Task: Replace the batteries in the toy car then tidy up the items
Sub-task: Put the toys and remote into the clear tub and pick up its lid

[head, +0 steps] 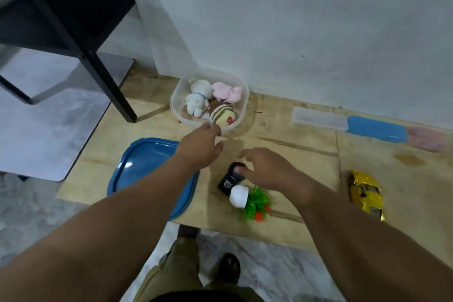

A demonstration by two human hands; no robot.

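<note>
Where blur spreads, pink object [427, 139] indistinct.

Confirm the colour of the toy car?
Metallic gold-yellow toy car, lying at the right of the head view, the only view.

Looks like somebody's home: plush toys [210, 102] in a plastic tub [176, 108], marble floor [49, 130], plain white wall [318, 19].
</note>
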